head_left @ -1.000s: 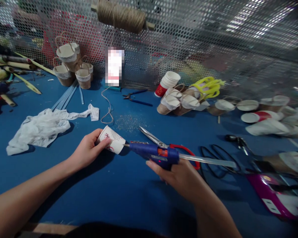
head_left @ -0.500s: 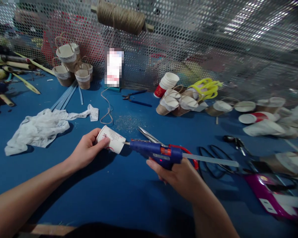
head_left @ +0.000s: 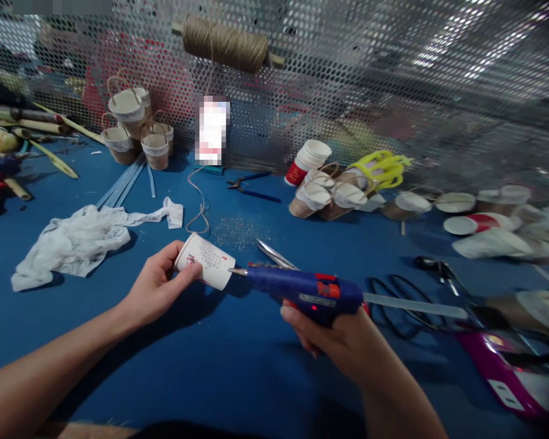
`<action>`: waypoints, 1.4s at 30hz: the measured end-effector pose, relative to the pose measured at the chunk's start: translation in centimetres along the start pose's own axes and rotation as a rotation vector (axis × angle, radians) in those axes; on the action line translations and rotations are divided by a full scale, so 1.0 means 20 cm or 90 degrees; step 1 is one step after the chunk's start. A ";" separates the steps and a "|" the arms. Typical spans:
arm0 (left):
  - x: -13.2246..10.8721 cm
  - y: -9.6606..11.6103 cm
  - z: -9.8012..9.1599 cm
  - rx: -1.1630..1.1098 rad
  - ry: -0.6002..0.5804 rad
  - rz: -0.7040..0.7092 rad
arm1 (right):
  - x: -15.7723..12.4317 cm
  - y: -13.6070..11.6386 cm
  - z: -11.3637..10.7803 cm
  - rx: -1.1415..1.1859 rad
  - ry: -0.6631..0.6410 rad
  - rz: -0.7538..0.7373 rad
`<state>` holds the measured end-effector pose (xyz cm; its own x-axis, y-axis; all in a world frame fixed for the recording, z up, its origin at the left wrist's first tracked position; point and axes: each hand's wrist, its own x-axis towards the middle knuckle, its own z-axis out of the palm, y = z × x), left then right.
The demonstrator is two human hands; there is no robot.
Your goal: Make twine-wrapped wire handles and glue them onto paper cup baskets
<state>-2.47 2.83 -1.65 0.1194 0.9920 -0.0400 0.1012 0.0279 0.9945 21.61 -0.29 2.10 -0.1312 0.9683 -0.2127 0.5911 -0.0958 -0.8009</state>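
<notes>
A white paper cup [head_left: 210, 263] with printed marks lies tilted on its side in my left hand [head_left: 158, 285], whose fingers and thumb are closed round its rim end. My right hand [head_left: 333, 341] grips a blue glue gun [head_left: 297, 289] with a red light lit and a clear glue stick [head_left: 416, 305] out of its back. The metal nozzle points left at the base end of the cup, touching or very near it. Behind the gun lie scissors [head_left: 275, 253], their handles mostly hidden by it.
White lace [head_left: 80, 241] lies at left, below small wrapped buckets [head_left: 155, 151]. Pliers [head_left: 254, 188], twine [head_left: 204, 210] and a phone [head_left: 213, 131] are further back. More cups [head_left: 311, 196] stand at right, near black cables [head_left: 398, 305] and a purple power strip [head_left: 498, 372].
The glue gun and my right hand have shifted slightly right, and the gun has rolled a little. The cup stays in my left hand, turned slightly. The whole view has moved a little.
</notes>
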 end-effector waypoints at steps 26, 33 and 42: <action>-0.05 0.02 0.01 -0.032 0.037 0.100 | 0.04 -0.01 -0.02 0.144 -0.151 -0.043; -0.05 0.00 0.02 -0.050 0.032 0.136 | 0.04 -0.01 -0.04 0.111 -0.126 -0.064; -0.05 0.01 0.01 -0.015 0.046 0.198 | 0.05 0.00 -0.04 0.124 -0.154 -0.087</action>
<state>-2.29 1.74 -1.46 0.0712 0.9596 0.2723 0.0485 -0.2759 0.9600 22.16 0.88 2.32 -0.3971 0.8949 -0.2034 0.3948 -0.0335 -0.9182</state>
